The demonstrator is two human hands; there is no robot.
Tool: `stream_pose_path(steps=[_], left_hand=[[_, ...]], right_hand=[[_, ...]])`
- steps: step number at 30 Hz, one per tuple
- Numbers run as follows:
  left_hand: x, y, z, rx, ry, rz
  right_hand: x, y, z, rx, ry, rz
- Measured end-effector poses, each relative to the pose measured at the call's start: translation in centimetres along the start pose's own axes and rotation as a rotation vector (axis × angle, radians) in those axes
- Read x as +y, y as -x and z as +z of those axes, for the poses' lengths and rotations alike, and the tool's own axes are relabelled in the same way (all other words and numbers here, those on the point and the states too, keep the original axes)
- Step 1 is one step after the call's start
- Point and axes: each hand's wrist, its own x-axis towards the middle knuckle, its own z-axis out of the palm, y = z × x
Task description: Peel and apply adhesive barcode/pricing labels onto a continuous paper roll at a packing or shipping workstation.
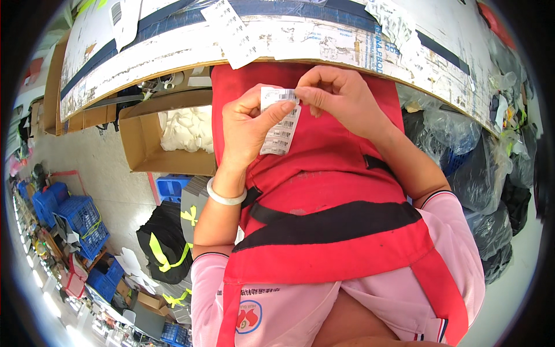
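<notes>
A narrow white sheet of barcode labels (280,137) hangs in front of the red apron (324,156), just below the table edge. My left hand (244,126) is closed on it, the thumb pressed across its face. At the sheet's upper right corner, my right hand (346,98) pinches with thumb and forefinger. Whether a single label is coming loose there is too small to tell. On the table, another sheet of labels (231,33) hangs a little over the edge.
The worn white table (167,53) spans the top, with more label sheets (393,26) at right. Below it at left sits a cardboard box (134,141) with white soft pieces. Plastic bags (477,173) crowd the right; blue crates (84,222) and a black bundle (165,243) stand left.
</notes>
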Motion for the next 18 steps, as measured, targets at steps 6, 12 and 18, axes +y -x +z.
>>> stream_pose_path(steps=[6,12,18], left_hand=[[-0.7,-0.1,-0.4,-0.025,0.011,0.063],[-1.1,-0.3,-0.3,0.028,0.045,0.066],[-1.1,-0.3,-0.3,0.009,0.011,0.071]], right_hand=[[0.2,-1.2,-1.0,0.021,0.093,-0.038],[0.1,-1.8,-1.0,-0.008,0.112,-0.011],[0.7,-2.2,-1.0,0.058,0.189,-0.026]])
